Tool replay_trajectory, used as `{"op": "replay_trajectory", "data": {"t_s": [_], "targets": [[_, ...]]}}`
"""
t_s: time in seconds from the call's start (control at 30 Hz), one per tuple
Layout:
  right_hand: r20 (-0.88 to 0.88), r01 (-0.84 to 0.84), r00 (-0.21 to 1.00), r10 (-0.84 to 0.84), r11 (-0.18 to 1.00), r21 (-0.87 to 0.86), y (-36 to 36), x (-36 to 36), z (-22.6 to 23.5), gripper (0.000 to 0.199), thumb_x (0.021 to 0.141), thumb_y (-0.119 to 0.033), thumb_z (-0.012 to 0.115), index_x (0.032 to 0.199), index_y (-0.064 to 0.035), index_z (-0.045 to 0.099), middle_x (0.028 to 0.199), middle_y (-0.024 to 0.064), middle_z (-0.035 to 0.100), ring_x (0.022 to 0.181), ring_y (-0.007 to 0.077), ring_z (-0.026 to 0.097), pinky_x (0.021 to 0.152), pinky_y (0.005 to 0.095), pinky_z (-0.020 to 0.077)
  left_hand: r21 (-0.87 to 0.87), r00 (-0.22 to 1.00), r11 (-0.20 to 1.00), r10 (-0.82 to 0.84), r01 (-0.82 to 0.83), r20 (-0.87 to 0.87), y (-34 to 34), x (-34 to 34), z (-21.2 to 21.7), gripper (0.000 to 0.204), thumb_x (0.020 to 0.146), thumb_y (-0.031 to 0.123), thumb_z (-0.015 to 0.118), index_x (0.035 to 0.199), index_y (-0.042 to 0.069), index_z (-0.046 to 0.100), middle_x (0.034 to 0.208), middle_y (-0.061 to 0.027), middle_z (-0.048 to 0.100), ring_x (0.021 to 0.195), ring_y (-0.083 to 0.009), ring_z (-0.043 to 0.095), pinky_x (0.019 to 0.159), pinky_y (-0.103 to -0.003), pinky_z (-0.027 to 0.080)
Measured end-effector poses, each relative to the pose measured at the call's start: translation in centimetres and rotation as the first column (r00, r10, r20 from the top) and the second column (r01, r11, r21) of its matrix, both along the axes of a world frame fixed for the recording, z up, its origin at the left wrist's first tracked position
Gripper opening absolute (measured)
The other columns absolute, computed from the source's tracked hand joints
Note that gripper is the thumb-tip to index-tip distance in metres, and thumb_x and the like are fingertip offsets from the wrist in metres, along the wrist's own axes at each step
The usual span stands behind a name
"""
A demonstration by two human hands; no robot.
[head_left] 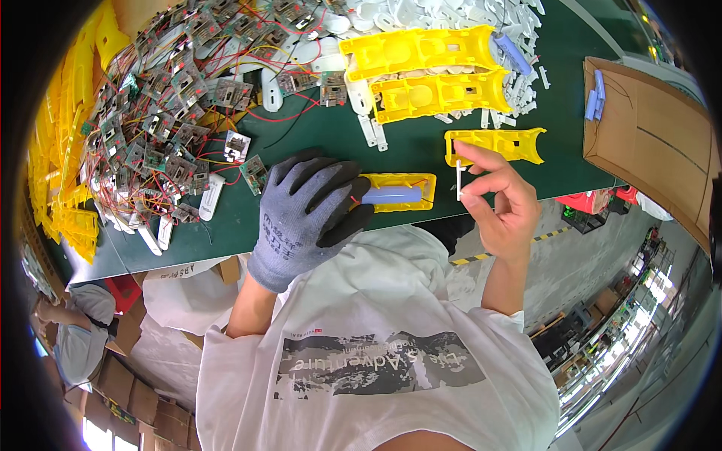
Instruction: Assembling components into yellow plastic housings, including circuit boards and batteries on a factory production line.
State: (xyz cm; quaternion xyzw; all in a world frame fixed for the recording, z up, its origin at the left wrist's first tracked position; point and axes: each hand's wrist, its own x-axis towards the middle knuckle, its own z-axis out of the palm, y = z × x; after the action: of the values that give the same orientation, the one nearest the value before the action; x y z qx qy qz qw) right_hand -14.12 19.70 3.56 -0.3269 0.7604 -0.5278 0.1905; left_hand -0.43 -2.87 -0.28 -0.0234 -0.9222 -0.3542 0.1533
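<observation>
My left hand (307, 214), in a grey-blue glove with dark fingertips, is closed over the left end of a small yellow plastic housing (410, 179) at the table's near edge. Inside that housing lies a blue cylindrical battery (391, 196), with a bit of red wire by it; the glove hides the left end. Bare and to the right, my right hand (505, 210) pinches a thin white plastic strip (459, 182) upright between thumb and fingers. Just behind its fingertips an empty yellow housing half (508, 143) lies on the green table (301, 139).
Circuit boards with red wires (177, 113) heap up at the left, beside stacked yellow shells (71, 150). Two yellow housing halves (440, 94) rest before a pile of white plastic parts (451, 15). A cardboard box (654, 128) with blue batteries (596, 94) stands at right.
</observation>
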Motion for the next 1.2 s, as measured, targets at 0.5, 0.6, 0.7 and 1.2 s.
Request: {"op": "replay_trajectory", "data": {"t_s": [0.5,0.6,0.7,1.2], "targets": [[0.059,0.494,0.869,-0.491,0.856,-0.152,3.9,1.0,-3.1,0.031,0.079,0.011,0.069,0.108,0.0027,0.057,0.095,0.0099,0.063,0.078,0.0123,0.061,0.070,0.0224,0.0473,-0.010,1.000,1.000,-0.002,0.002,-0.001,-0.3,0.2,-0.1,0.040,0.060,0.013,0.079,0.098,0.011,0.066,0.105,-0.0065,0.067,0.095,-0.0294,0.061,0.085,-0.042,0.045],[0.082,0.373,0.927,-0.365,0.921,-0.114,3.2,2.7,-3.7,0.018,0.079,0.011,0.069,0.095,0.0040,0.064,0.091,0.0121,0.068,0.076,0.0130,0.063,0.067,0.0231,0.0495,0.001,1.000,1.000,-0.011,0.011,-0.005,-0.3,-0.2,-0.1,0.040,0.060,0.013,0.079,0.098,0.011,0.066,0.105,-0.0067,0.067,0.095,-0.0297,0.061,0.085,-0.042,0.045],[-0.155,0.107,0.978,-0.137,0.976,-0.188,1.1,3.0,-4.1,0.026,0.072,0.012,0.072,0.094,-0.0014,0.065,0.088,0.0110,0.070,0.075,0.0206,0.068,0.064,0.0270,0.0528,0.003,1.000,1.000,-0.008,0.008,0.009,-0.3,-0.2,0.3,0.041,0.060,0.013,0.080,0.098,0.010,0.066,0.105,-0.0068,0.067,0.095,-0.0298,0.061,0.084,-0.042,0.046],[-0.651,-0.176,0.744,0.151,0.984,0.027,0.6,1.5,-4.5,0.035,0.066,0.003,0.078,0.098,-0.0062,0.067,0.096,0.0047,0.071,0.074,0.0195,0.067,0.057,0.0267,0.0516,0.023,1.000,1.000,0.005,-0.005,-0.004,-0.1,0.3,-0.1,0.039,0.060,0.015,0.080,0.097,0.012,0.066,0.107,-0.0046,0.066,0.096,-0.0282,0.061,0.085,-0.042,0.045]]}}
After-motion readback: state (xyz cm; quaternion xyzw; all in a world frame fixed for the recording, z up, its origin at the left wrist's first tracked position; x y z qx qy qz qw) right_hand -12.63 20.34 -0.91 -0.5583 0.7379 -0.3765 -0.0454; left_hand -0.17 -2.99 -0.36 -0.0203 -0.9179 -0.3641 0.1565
